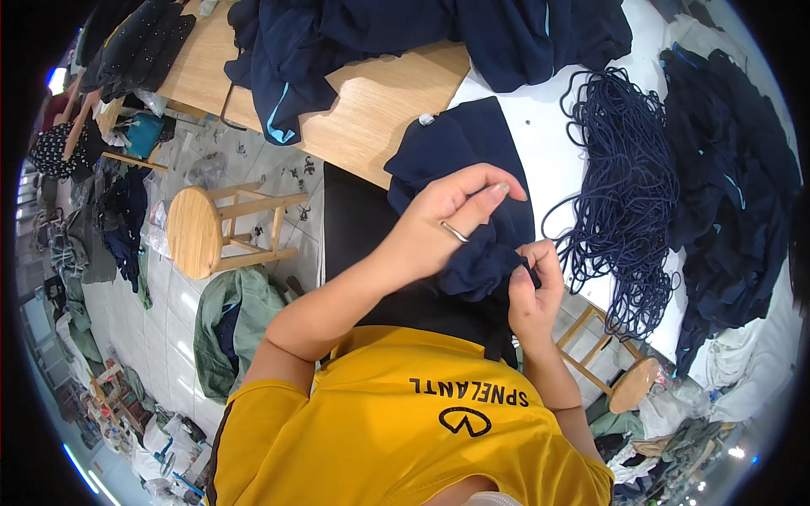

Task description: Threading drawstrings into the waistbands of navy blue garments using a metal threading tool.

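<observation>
Both hands are working a bunched navy garment (472,169) at the table edge — left hand (443,223) pinching its fold, right hand (533,291) gripping the gathered end. Judged mid-step; next needs steady, fine pinching.

single head-worn fisheye view, looking steeply down and forward over the wearer's chest, close on both hands, table (380,110) edge ahead, floor (169,329) at left; rim bends lines

Tiled floor (164,325), wooden stool (196,232)
</observation>
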The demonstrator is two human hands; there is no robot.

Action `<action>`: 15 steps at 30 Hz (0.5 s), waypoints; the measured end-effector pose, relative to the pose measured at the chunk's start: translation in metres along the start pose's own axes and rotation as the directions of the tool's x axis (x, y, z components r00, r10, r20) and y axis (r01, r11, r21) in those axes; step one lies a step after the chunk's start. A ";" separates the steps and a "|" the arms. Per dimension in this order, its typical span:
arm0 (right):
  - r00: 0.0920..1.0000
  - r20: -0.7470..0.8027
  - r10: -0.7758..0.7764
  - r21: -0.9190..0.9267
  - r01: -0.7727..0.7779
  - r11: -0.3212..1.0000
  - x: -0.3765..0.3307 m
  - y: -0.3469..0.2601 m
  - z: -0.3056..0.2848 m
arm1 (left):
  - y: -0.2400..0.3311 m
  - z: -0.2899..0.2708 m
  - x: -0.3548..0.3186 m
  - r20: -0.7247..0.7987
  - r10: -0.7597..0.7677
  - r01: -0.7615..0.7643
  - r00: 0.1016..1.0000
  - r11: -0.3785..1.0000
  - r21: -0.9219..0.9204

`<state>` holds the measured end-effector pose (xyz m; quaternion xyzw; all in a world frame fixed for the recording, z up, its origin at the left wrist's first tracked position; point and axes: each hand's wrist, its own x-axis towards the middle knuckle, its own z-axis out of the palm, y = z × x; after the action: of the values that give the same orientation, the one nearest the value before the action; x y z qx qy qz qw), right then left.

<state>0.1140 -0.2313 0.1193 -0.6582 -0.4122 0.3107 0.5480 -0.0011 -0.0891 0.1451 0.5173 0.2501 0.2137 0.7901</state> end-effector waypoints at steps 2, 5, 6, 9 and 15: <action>0.998 -0.060 0.007 0.156 0.002 0.988 0.003 0.001 0.007 | -0.002 0.008 0.001 -0.099 0.162 -0.147 0.982 0.978 0.145; 0.995 -0.089 0.036 0.305 -0.007 0.952 0.017 -0.005 0.013 | -0.009 0.008 0.008 -0.393 0.477 -0.449 0.786 0.878 0.168; 0.992 -0.122 0.026 0.301 0.012 0.953 0.024 -0.006 0.013 | -0.008 0.011 0.006 -0.523 0.471 -0.542 0.710 0.840 0.020; 0.987 -0.148 -0.069 0.247 0.104 0.964 0.036 -0.012 0.010 | 0.005 0.013 0.001 -0.380 0.419 -0.499 0.825 0.855 -0.139; 0.866 -0.130 -0.483 -0.030 0.483 0.875 0.063 -0.024 0.014 | 0.028 0.008 0.015 -0.191 0.331 -0.373 0.924 0.888 -0.267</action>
<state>0.1264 -0.1682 0.1424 -0.5524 -0.5255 0.1198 0.6359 0.0139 -0.0755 0.1706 0.4124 0.1715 0.4245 0.7876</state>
